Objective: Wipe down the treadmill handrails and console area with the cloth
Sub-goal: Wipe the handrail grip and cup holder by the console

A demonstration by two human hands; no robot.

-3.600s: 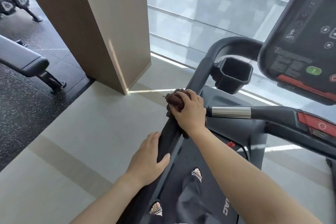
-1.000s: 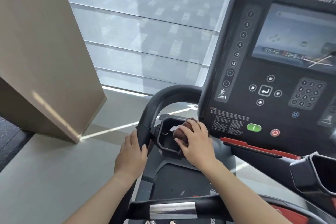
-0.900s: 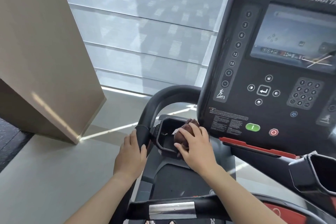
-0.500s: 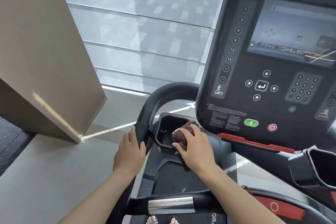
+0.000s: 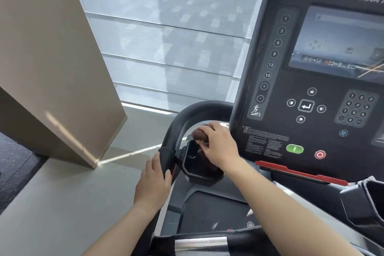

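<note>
By the bright window, my right hand (image 5: 218,143) is clenched round the bunched brown cloth (image 5: 199,133) at the cup holder (image 5: 194,164) rim, my left hand (image 5: 154,181) gripping the handrail (image 5: 166,157), and wiping rightward I might press the green start button (image 5: 294,149) just beyond my knuckles.

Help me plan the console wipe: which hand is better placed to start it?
Right. The right hand already grips the brown cloth at the cup holder, beside the console. The left hand holds only the handrail, farther away.
</note>
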